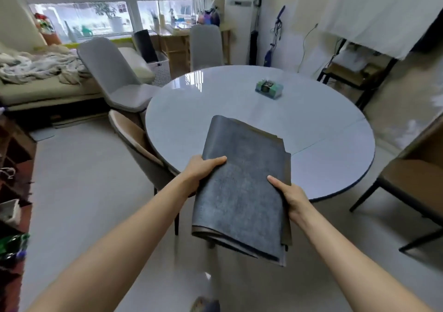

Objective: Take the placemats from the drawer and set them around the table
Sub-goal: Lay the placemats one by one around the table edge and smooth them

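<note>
I hold a stack of dark grey-blue placemats (242, 187) flat in front of me, over the near edge of the round pale table (215, 105). My left hand (203, 167) grips the stack's left edge, thumb on top. On the stack's right edge, my right hand (290, 194) grips it the same way. Brownish undersides show at the stack's corners. The far end of the stack reaches over the tabletop; the near end hangs above the floor.
A green box (269, 88) sits on the table's far side. Grey chairs (115, 76) stand at the left and back, a brown chair (141, 143) at the near left, another (412, 179) at the right. A sofa with blankets (36, 71) lies far left.
</note>
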The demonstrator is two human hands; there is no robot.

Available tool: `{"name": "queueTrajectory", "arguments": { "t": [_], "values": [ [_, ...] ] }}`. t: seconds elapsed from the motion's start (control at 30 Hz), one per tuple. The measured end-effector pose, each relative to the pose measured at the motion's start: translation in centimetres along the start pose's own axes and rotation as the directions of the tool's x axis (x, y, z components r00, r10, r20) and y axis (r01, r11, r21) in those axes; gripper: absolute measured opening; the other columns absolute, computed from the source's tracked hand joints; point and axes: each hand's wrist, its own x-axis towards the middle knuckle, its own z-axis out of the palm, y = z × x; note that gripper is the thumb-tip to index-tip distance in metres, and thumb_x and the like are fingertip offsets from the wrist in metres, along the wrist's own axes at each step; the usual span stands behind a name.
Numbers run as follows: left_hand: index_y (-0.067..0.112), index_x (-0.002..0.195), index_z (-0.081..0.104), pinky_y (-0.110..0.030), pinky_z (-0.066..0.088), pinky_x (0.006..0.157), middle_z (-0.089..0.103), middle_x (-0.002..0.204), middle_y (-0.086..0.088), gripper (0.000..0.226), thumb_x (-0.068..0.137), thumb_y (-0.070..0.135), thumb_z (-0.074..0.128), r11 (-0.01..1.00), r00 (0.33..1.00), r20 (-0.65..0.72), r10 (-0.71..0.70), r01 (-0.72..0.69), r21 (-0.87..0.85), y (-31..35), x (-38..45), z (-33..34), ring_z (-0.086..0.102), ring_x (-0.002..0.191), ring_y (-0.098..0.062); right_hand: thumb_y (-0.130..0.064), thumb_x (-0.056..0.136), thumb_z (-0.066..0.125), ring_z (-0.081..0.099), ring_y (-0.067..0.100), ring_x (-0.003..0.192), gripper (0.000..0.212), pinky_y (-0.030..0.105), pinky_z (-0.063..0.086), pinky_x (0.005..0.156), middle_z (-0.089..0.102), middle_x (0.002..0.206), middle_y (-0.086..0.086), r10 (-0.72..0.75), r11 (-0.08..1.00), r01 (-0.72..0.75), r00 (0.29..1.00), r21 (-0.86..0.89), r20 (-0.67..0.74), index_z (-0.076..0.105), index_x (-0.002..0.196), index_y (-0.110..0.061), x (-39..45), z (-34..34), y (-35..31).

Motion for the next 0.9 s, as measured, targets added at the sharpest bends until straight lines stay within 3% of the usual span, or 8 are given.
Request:
{"name": "queueTrajectory", "arguments": {
  "t": [0.1, 0.23, 0.37, 0.67, 0.83, 0.9],
  "values": [
    [0.005, 0.106, 0.065, -0.023, 0.051, 0.052, 0.069, 0.091, -0.005, 0.039, 0.083, 0.037, 0.073, 0.997, 1.000, 0.026, -0.006, 0.004, 0.071, 1.7, 5.8, 1.6, 0.066, 0.073, -0.016, -0.032, 0.060, 0.089, 0.070, 0.028, 0.093, 0.062, 0.042, 0.057, 0.085, 0.073, 0.102, 0.011, 0.003, 1.000, -0.005, 0.995, -0.024, -0.102, 0.066, 0.110, -0.002, 4.0, -0.6, -2.3],
    [0.002, 0.119, 0.062, -0.026, 0.052, 0.061, 0.068, 0.102, -0.009, 0.043, 0.087, 0.030, 0.070, 0.995, 0.994, 0.093, -0.060, 0.052, 0.090, 2.4, 12.3, 5.0, 0.066, 0.082, -0.020, -0.028, 0.064, 0.087, 0.069, 0.027, 0.091, 0.056, 0.040, 0.057, 0.081, 0.072, 0.100, 0.010, -0.019, 0.998, 0.006, 0.975, -0.061, -0.221, 0.065, 0.109, -0.002, 8.6, -2.9, -4.3],
    [0.003, 0.123, 0.059, -0.033, 0.051, 0.077, 0.066, 0.115, -0.012, 0.045, 0.088, 0.030, 0.069, 0.990, 0.989, 0.109, -0.099, 0.087, 0.109, 2.5, 17.8, 9.0, 0.064, 0.094, -0.026, -0.026, 0.065, 0.087, 0.068, 0.026, 0.091, 0.050, 0.037, 0.056, 0.077, 0.071, 0.101, 0.009, -0.022, 0.996, -0.002, 0.964, -0.090, -0.266, 0.065, 0.105, -0.005, 13.3, -5.9, -6.0],
    [0.004, 0.124, 0.056, -0.036, 0.053, 0.083, 0.065, 0.117, -0.012, 0.047, 0.089, 0.034, 0.067, 0.982, 0.983, 0.016, -0.182, 0.181, 0.043, 4.5, 29.0, 21.8, 0.064, 0.100, -0.028, -0.018, 0.069, 0.085, 0.065, 0.018, 0.077, 0.043, 0.026, 0.051, 0.058, 0.068, 0.090, 0.005, 0.013, 0.976, -0.067, 0.968, -0.208, -0.250, 0.065, 0.105, -0.005, 27.1, -15.4, -13.4],
    [0.005, 0.131, 0.051, -0.031, 0.046, 0.081, 0.060, 0.127, -0.010, 0.046, 0.094, 0.033, 0.058, 0.963, 0.963, -0.044, -0.265, 0.267, 0.043, 5.7, 31.8, 27.1, 0.058, 0.099, -0.024, -0.026, 0.064, 0.087, 0.068, 0.023, 0.086, 0.048, 0.035, 0.056, 0.074, 0.072, 0.101, 0.007, -0.020, 0.912, -0.085, 0.968, -0.402, -0.248, 0.068, 0.104, -0.009, 33.0, -18.6, -16.7],
    [0.008, 0.135, 0.045, -0.032, 0.042, 0.083, 0.054, 0.131, -0.004, 0.047, 0.097, 0.034, 0.053, 0.950, 0.953, -0.013, -0.302, 0.302, 0.077, 6.3, 32.4, 28.4, 0.052, 0.102, -0.021, -0.034, 0.062, 0.085, 0.069, 0.023, 0.085, 0.043, 0.039, 0.057, 0.079, 0.074, 0.098, 0.003, -0.062, 0.822, -0.087, 0.968, -0.562, -0.241, 0.070, 0.098, -0.017, 34.3, -18.3, -17.0]
  ]
}}
